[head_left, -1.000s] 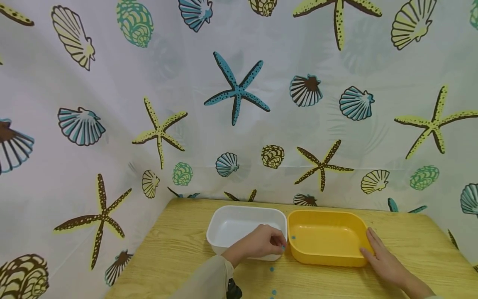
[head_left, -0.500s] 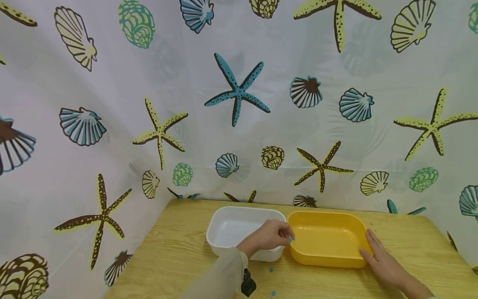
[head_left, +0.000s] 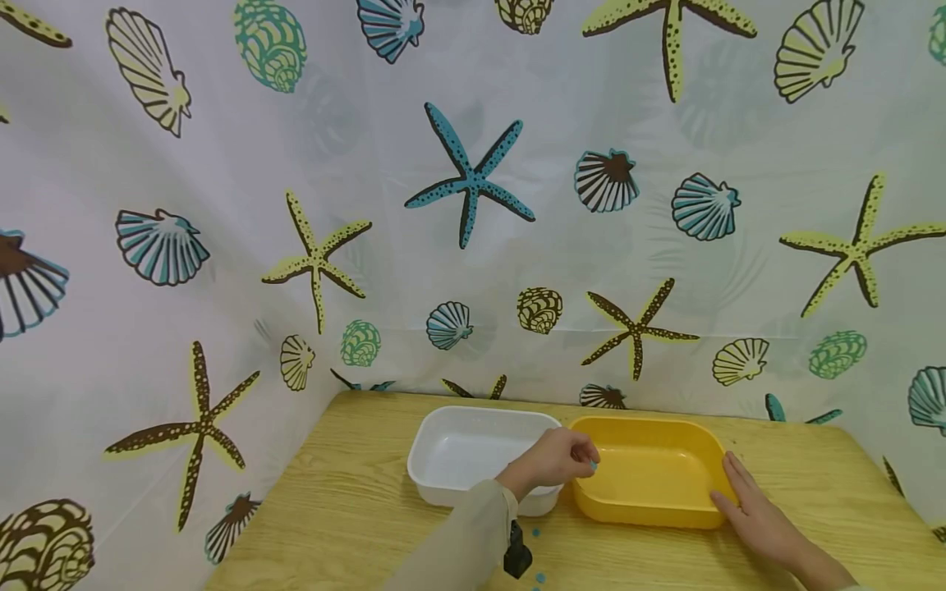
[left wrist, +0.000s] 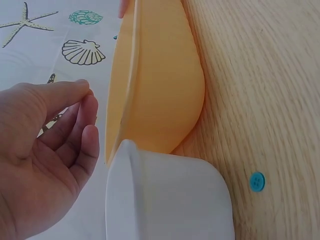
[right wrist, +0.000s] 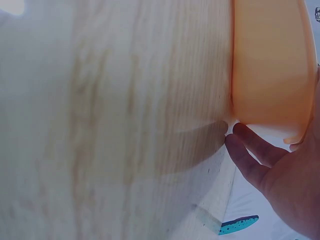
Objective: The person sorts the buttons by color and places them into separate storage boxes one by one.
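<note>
My left hand (head_left: pixel 554 460) reaches over the neighbouring rims of a white tub (head_left: pixel 436 495) and a yellow tub (head_left: pixel 650 513). Between thumb and forefinger it pinches a small blue button (head_left: pixel 594 465), seen at the fingertips in the head view. The left wrist view shows the thumb meeting the forefinger, the button itself hidden there. At the yellow tub's right end, my right hand (head_left: pixel 761 517) rests with extended fingers (right wrist: pixel 247 157) against the outer wall. On the table in front of the tubs lies another blue button (left wrist: pixel 257 182) with holes in its middle.
More blue buttons (head_left: pixel 541 578) lie near the table's (head_left: pixel 355 492) front edge, below the left wrist. A dark device (head_left: pixel 517 558) is strapped at that wrist. Behind the table hangs a white curtain (head_left: pixel 510 263) printed with shells and starfish.
My left hand has moved rightward from above the white tub's right end to over the yellow tub's left side, carrying the button. My right hand has stayed in place.
</note>
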Demonstrator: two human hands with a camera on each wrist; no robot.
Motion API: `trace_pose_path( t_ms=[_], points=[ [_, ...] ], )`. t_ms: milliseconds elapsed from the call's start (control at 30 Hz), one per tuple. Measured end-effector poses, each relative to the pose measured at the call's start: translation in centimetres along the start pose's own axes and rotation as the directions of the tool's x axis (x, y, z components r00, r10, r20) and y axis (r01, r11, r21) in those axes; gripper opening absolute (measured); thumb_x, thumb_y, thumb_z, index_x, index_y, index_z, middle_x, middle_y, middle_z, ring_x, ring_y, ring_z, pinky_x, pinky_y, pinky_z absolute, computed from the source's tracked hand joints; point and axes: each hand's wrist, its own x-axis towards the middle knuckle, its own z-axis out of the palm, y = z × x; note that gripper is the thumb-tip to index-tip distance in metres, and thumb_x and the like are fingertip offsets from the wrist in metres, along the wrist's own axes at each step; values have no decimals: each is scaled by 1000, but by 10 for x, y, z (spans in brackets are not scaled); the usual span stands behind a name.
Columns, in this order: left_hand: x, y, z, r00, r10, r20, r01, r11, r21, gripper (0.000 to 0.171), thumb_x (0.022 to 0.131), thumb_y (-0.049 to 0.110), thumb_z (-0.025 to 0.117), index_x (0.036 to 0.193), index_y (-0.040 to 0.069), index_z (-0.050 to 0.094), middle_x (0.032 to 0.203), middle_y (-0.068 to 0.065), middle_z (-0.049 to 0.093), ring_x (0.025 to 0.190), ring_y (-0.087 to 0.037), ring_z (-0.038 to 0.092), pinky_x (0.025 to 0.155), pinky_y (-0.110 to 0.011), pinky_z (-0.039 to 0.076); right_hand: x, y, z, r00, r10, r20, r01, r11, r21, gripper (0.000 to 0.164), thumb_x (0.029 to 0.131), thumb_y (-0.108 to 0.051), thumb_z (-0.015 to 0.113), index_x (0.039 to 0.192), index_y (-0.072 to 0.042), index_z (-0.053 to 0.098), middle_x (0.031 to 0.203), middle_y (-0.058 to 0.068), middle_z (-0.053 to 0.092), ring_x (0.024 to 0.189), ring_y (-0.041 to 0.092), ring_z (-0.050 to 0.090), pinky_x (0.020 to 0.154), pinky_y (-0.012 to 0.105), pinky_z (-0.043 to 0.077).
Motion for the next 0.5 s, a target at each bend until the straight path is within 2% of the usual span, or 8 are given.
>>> trace_pose_path(
  t_ms=[300,500],
  points=[
    [12,-5,6,999,-40,-30,40,999,-11,5,86,5,68,88,9,67,76,7,59,67,-5,54,64,-20,46,1,-1,-1,1000,-8,-5,8,1000,6,78,101,-38,41,144,15,3,150,34,-3,135,52,1,101,67,8],
    [13,-8,10,998,-48,-37,47,998,-42,3,86,3,67,89,6,67,76,6,59,66,-7,53,61,-21,45,-1,-2,-1,1000,6,4,-6,1000,11,78,101,-38,41,144,15,3,149,34,-4,135,52,1,101,67,8]
  ],
)
